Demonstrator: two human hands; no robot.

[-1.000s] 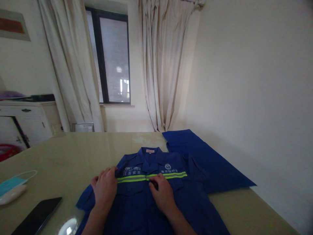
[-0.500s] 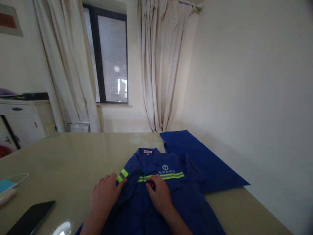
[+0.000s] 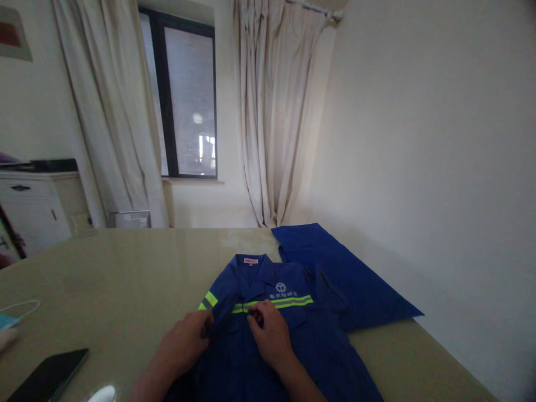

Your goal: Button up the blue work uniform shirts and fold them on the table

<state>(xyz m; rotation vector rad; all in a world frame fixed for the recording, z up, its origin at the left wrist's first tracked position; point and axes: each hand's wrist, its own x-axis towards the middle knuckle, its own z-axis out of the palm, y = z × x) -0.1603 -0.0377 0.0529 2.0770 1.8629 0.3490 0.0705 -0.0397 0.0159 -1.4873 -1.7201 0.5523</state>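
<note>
"Where was the work jacket (image 3: 318, 346)?"

"Near centre on the glossy table (image 3: 125, 279): blue cloth, yellow-green stripe (image 3: 293, 302), gear emblem (image 3: 280, 287) above Chinese characters (image 3: 283, 295). Left hand (image 3: 188, 340) pinched its folded sleeve (image 3: 226, 293); right hand (image 3: 270, 332) curled on its front, grip unclear."

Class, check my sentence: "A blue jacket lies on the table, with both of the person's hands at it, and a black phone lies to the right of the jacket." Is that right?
Not quite: the black phone lies to the left of the blue jacket, as the head view shows. The rest stands.
</note>
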